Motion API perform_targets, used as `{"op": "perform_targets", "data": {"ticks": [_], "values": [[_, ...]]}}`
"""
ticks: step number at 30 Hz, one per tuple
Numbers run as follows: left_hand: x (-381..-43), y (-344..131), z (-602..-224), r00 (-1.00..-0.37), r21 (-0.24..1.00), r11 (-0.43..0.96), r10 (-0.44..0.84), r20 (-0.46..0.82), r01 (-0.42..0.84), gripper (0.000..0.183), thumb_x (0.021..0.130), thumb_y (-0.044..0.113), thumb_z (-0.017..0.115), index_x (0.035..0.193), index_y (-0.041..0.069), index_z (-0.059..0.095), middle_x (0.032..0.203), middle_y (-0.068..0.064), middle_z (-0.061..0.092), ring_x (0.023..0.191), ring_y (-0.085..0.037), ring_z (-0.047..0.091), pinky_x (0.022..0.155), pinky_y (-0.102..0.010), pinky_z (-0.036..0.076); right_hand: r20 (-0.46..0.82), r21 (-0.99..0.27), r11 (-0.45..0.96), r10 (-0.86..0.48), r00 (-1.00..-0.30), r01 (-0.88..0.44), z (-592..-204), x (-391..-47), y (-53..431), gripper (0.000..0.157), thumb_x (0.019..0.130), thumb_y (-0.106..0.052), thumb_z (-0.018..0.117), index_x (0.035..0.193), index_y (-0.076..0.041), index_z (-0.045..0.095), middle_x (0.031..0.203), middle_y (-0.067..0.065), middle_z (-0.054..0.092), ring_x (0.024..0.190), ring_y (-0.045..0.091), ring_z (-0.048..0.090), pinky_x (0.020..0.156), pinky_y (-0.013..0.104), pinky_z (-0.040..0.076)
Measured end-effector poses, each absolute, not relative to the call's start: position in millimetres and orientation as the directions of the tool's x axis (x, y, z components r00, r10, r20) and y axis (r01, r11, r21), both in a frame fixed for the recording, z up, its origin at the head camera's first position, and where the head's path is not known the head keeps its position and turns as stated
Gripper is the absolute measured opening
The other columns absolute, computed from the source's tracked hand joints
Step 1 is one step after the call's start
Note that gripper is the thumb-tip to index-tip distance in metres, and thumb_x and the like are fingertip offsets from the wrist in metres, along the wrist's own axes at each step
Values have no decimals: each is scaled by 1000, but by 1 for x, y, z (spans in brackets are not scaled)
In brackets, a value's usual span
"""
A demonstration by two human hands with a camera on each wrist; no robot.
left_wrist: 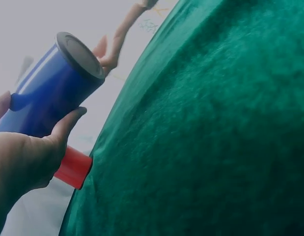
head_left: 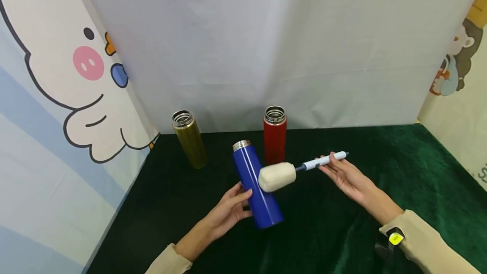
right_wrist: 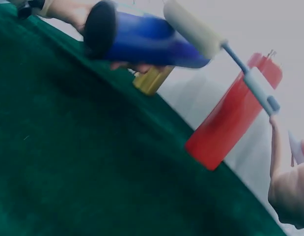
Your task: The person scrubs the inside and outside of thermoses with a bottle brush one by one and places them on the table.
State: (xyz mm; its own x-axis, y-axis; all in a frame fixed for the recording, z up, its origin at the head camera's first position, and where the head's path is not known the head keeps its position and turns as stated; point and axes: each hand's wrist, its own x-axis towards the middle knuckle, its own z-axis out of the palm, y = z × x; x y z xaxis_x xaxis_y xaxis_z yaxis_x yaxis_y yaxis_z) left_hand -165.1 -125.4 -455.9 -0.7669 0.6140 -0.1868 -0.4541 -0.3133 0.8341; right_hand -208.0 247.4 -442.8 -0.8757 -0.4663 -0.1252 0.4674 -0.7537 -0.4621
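My left hand [head_left: 229, 212] grips a blue bottle [head_left: 253, 181] around its lower half, holding it tilted with the lidless, threaded steel mouth up and to the left. In the left wrist view, the flat base of the blue bottle [left_wrist: 48, 91] faces the camera. A bottle brush [head_left: 323, 162] with a thick cream sponge head [head_left: 277, 177] is pinched by its pale handle in my right hand [head_left: 351, 179]. In the head view the sponge overlaps the bottle's side; the right wrist view also shows them overlapping, and I cannot tell whether they touch.
An uncapped red bottle [head_left: 274, 141] stands behind the blue one, near the back wall. Farther left is an uncapped gold bottle [head_left: 191, 145]. Dark green cloth [head_left: 380, 151] covers the table, with a pale curtain [head_left: 323, 54] behind and printed cartoon panels at both sides.
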Motion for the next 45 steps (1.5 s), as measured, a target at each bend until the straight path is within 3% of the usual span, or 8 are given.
{"op": "perform_targets", "data": {"ticks": [6,12,16,20,24,28,38,45], "values": [[-163,-124,-457,-732,819,-305,654,-192,-487,64,109,22,45,163,17,11,161,-14,36,141,-28,49,118,-61,37,-155,-317,-839,-414,-897,442,-419,-218,245,18,107,-8,44,120,-1,55,122,18,65,114,32,70,115,36,44],[-161,-124,-456,-717,805,-308,669,-197,-508,64,109,24,44,163,16,10,160,-13,38,140,-27,49,118,-58,39,-138,-246,-849,-447,-884,468,-420,-215,247,16,108,-5,41,123,-9,46,125,18,61,119,34,66,120,38,38],[-163,-126,-456,-757,810,-338,627,-185,-478,65,110,28,44,162,12,10,155,-10,43,135,-24,53,114,-53,44,-67,-312,-793,-531,-845,523,-431,-213,252,16,111,-7,31,122,-10,42,129,18,60,125,32,63,119,38,41],[-167,-130,-455,-790,802,-380,588,-175,-461,65,111,29,42,163,16,5,157,-10,39,137,-23,52,117,-55,41,-10,-425,-709,-618,-786,562,-443,-210,261,29,112,-8,23,126,-7,49,133,18,61,131,29,61,117,37,42],[-168,-133,-455,-791,799,-383,585,-179,-464,63,111,30,38,164,21,4,158,-9,38,138,-23,50,120,-58,35,-21,-536,-638,-645,-764,553,-453,-208,266,35,113,-10,24,125,-4,57,132,14,62,129,24,62,114,35,46],[-167,-131,-455,-783,815,-353,594,-185,-460,62,111,32,40,163,19,9,150,-4,48,132,-20,55,113,-50,44,-50,-585,-613,-627,-778,531,-458,-213,261,36,113,-11,26,120,-4,61,128,12,64,125,23,65,110,32,50],[-155,-121,-456,-706,832,-307,695,-136,-462,65,108,23,44,163,15,11,145,-1,51,129,-19,56,103,-43,51,-272,-264,-848,-392,-879,460,-434,-219,227,10,105,-11,52,115,-9,52,113,12,68,105,28,74,107,28,51],[-158,-120,-456,-756,819,-371,645,-111,-437,60,110,27,42,161,8,15,140,-1,56,126,-17,59,101,-38,53,-283,-295,-815,-423,-861,498,-435,-207,224,16,106,-14,49,114,-4,59,116,13,68,108,26,73,108,27,50]]}}
